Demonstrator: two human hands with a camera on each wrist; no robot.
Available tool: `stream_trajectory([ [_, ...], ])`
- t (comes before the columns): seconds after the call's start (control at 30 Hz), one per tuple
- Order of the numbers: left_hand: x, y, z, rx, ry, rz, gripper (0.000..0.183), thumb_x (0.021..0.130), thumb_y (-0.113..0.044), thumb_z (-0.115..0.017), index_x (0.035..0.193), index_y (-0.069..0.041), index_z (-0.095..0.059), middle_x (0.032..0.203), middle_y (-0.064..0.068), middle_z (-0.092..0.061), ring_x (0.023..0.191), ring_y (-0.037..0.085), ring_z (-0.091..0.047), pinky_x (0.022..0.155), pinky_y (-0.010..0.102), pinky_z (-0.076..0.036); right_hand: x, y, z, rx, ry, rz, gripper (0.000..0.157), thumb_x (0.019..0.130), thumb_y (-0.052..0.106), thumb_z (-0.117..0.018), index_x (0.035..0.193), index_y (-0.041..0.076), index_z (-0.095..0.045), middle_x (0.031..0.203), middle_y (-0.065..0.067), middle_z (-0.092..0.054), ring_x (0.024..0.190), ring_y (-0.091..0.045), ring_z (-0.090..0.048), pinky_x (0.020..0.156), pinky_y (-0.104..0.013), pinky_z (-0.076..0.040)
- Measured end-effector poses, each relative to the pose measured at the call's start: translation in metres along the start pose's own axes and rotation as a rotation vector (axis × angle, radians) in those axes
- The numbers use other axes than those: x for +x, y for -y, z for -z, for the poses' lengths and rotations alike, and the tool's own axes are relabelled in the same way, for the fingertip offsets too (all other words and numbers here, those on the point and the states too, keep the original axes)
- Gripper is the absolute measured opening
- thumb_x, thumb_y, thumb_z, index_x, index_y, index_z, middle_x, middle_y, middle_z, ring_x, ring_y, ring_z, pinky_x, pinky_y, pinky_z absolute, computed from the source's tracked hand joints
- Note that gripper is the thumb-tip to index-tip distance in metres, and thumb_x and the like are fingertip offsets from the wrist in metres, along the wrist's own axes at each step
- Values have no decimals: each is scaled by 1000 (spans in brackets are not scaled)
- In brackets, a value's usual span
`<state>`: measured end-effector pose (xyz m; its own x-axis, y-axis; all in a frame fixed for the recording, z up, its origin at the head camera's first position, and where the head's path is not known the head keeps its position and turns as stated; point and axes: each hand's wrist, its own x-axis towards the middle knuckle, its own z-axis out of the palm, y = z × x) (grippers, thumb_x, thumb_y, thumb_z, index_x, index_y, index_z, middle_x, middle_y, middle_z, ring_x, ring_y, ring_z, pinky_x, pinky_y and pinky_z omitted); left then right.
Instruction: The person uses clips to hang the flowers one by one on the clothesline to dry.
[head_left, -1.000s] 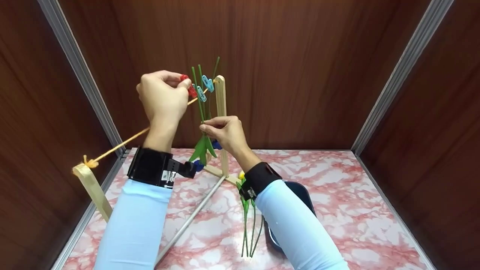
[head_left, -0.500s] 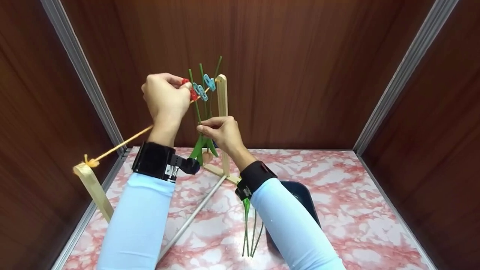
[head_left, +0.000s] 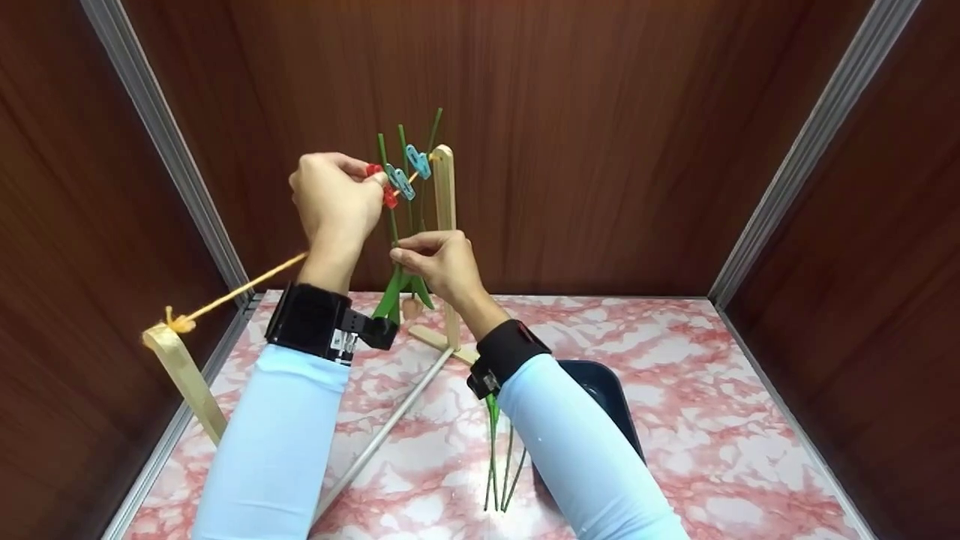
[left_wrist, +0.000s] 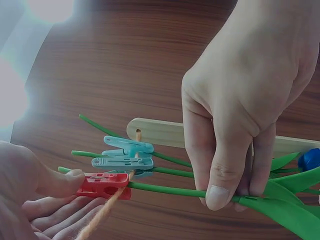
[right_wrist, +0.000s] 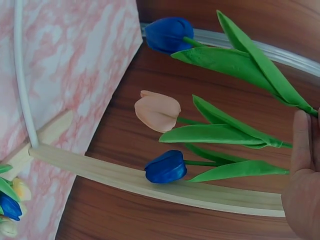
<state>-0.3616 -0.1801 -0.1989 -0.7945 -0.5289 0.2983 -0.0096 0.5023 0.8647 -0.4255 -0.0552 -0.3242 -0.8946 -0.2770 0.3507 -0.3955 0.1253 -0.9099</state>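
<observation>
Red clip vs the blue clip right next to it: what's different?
Colour: the red clip is bright red, the blue clip pale blue.
Contact: the left hand pinches the red clip; no hand touches the blue clip.
Position: the blue clip is nearer the wooden post than the red clip.
Shared: both sit at the orange string.

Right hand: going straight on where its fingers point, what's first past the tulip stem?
Probably the left wrist, in line with the right hand in the head view; depth is unclear, it may miss.
</observation>
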Motion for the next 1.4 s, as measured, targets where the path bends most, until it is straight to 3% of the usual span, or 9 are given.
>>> stream_trajectory([
  [0.27, 0, -4, 5, 51, 72, 28, 19, 98, -21, -79, 113, -10, -84, 117, 8, -84, 113, 22, -78, 99, 36, -63, -1, 1, 0, -8, -2, 6, 19, 96, 6, -82, 112, -3, -84, 112, -21, -84, 89, -12, -80, 85, -30, -69],
  [0.6, -3, -3, 3, 39, 47, -33, 15, 98, -14, -75, 106, -5, -84, 115, 14, -83, 112, 27, -76, 103, 40, -61, 1, 1, 1, -23, -40, 4, 16, 96, 5, -82, 110, -1, -85, 112, -20, -84, 89, -14, -80, 86, -29, -69],
  [1.0, -6, -6, 6, 62, 98, 21, 18, 98, -17, -78, 112, -6, -84, 121, 13, -83, 119, 26, -75, 105, 40, -60, 2, 4, 6, -71, -43, 37, 17, 95, 6, -83, 111, -1, -85, 110, -20, -84, 82, -9, -77, 82, -27, -68],
  [1.2, -7, -13, 8, 117, 126, 55, 28, 97, -21, -78, 123, -9, -78, 130, 11, -79, 126, 28, -72, 111, 41, -58, 0, 3, 8, -98, -44, 44, 19, 97, 9, -82, 113, -1, -84, 107, -20, -84, 83, -8, -75, 82, -26, -68],
  [1.4, -8, -15, 12, 142, 145, 69, 41, 98, -26, -79, 136, -10, -73, 138, 11, -76, 131, 29, -70, 115, 42, -57, -2, 2, 11, -141, -52, 54, 22, 98, 16, -82, 116, 3, -84, 110, -16, -85, 90, -17, -80, 84, -26, -66],
])
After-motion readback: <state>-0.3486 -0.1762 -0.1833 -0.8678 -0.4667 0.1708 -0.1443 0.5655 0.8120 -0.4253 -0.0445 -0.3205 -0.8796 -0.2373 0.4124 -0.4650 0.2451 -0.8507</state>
